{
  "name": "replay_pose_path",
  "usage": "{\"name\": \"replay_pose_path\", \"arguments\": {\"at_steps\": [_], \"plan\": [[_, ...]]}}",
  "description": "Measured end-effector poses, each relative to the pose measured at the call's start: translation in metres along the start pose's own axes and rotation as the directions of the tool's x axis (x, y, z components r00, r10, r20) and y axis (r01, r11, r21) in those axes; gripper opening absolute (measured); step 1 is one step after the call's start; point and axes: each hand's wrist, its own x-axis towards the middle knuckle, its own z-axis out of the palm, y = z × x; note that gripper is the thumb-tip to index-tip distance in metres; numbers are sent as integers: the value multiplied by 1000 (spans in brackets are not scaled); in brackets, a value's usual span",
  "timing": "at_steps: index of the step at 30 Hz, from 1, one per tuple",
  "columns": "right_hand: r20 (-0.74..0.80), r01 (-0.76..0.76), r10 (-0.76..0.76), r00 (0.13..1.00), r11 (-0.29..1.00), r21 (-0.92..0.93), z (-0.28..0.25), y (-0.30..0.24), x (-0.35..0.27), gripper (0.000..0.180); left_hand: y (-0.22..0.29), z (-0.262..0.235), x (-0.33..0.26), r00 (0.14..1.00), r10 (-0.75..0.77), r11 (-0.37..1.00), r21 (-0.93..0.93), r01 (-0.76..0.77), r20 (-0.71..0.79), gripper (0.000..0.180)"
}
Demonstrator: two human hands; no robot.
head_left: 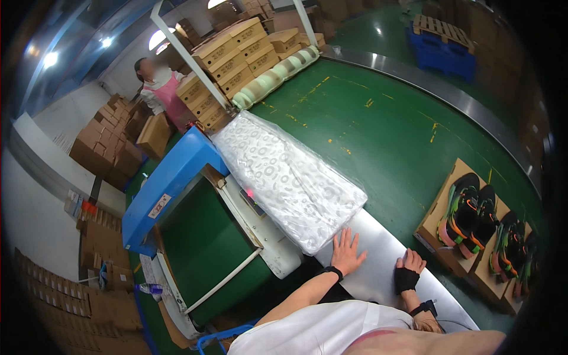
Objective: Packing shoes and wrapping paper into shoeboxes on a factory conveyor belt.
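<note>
My left hand (346,251) lies flat with its fingers spread on a bare metal plate (378,278), and a black band circles the wrist. Its fingertips almost touch the near end of a long plastic-wrapped stack of white patterned sheets (290,183). My right hand (408,269), in a black half glove, rests on the same plate a little to the right with its fingers curled under and nothing in them. Beyond it, pairs of black, green and orange sports shoes (467,216) lie on open cardboard boxes (441,207).
A wide green conveyor belt (378,124) curves behind the plate. To the left stands a blue machine (171,177) with its own green belt. A person in a pink apron (163,92) works at the far left among stacked cardboard boxes (236,50). A blue pallet (441,50) sits at the top right.
</note>
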Motion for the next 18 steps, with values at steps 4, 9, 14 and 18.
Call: {"name": "replay_pose_path", "arguments": {"at_steps": [4,9,14,18], "plan": [[-29,27,-27,999,1000,11,-7,0,-3,44,4,4,-6,999,-2,1000,6,2,-34,64],[-65,6,-2,998,998,54,-10,-2,-14,44,4,-1,-14,1000,-10,1000,-3,10,-10,64],[-102,72,-38,994,929,362,10,41,-24,27,-1,20,-6,997,-1,994,106,-7,79,66],[-150,-83,259,954,710,699,-90,21,24,11,0,26,5,999,20,993,119,-23,29,65]]}}
